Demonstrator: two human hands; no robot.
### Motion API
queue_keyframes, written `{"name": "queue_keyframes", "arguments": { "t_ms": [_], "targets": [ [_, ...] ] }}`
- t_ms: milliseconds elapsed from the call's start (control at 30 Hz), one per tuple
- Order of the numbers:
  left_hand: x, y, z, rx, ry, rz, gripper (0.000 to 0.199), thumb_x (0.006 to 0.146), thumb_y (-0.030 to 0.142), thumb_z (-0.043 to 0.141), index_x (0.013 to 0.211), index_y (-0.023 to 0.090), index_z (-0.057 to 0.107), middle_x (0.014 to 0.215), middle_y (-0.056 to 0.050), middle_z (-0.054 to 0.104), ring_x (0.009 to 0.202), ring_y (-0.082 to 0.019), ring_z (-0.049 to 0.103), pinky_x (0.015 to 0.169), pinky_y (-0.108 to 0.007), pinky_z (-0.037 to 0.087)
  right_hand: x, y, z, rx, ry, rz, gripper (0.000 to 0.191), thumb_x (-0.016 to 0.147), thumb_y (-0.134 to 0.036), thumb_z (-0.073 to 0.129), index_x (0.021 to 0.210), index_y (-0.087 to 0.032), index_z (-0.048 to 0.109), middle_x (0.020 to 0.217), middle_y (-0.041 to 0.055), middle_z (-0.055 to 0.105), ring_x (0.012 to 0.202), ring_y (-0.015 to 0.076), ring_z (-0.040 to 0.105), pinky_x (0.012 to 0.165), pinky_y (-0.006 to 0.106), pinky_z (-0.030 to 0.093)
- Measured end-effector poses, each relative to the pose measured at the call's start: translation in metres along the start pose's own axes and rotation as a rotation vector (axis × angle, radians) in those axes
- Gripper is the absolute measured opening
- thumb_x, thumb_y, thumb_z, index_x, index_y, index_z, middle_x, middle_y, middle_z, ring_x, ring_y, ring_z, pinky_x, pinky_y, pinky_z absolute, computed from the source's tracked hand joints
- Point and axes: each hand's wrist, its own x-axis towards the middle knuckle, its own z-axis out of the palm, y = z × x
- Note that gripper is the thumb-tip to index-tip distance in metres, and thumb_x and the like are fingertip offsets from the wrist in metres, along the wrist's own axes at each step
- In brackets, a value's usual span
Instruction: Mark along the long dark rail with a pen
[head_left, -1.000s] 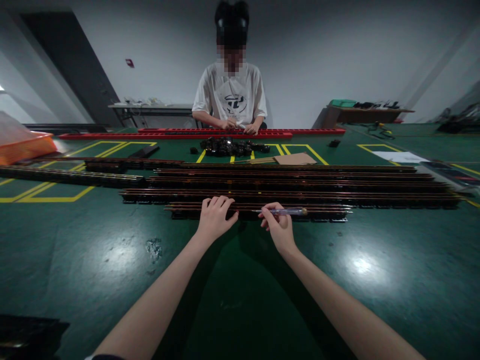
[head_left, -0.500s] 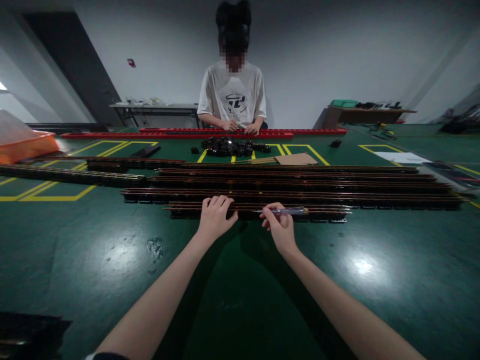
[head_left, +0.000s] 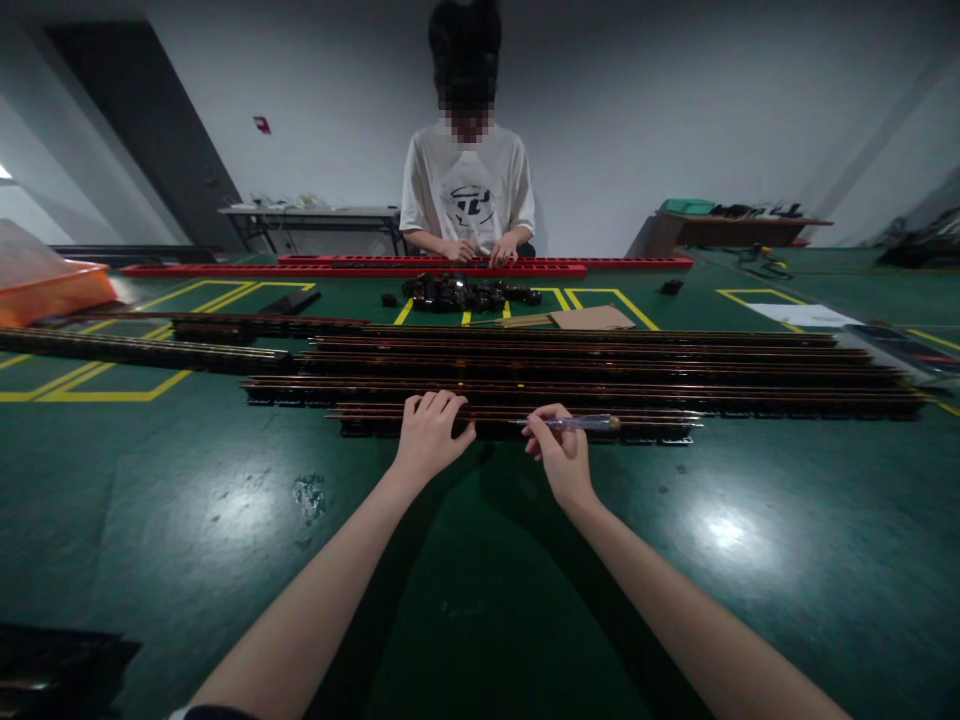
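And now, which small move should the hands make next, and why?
Perhaps ease the clear-handled tool slightly left along the dark strip beneath it: the right hand holds the tool nearly level, tip leftward, and the left hand rests on that strip.

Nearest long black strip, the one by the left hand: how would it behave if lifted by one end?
The black strip is long and narrow, so it would probably sag or tip toward its free end. Its glints suggest a smooth, perhaps slippery surface. The thin rods along it look slender enough to flex.
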Motion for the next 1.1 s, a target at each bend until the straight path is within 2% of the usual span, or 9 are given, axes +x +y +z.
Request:
{"name": "queue_keyframes", "arguments": {
  "t_ms": [767,1100],
  "targets": [
    [-0.0007,0.0001,0.0003,-0.01,0.027,-0.002,0.032,0.083,0.023,0.051,0.112,0.02,0.063,0.107,-0.009,0.067,0.102,-0.027,0.058,0.089,-0.045,0.038,0.0008,0.0034,0.0018,-0.022,-0.026,-0.024,0.018,0.082,-0.038,0.059,0.077,-0.021,0.058,0.066,0.0011,0.065,0.05,0.0128,0.057,0.047,0.024,0.043],
    [-0.0012,-0.0002,0.0003,0.001,0.026,-0.001,0.034,0.083,0.018,0.048,0.113,0.018,0.062,0.108,-0.009,0.067,0.101,-0.027,0.058,0.09,-0.045,0.037,-0.0002,0.0026,0.0007,-0.029,-0.041,-0.025,0.019,0.084,-0.038,0.059,0.078,-0.02,0.058,0.068,0.0014,0.066,0.052,0.013,0.057,0.047,0.024,0.043]
  ]
}}
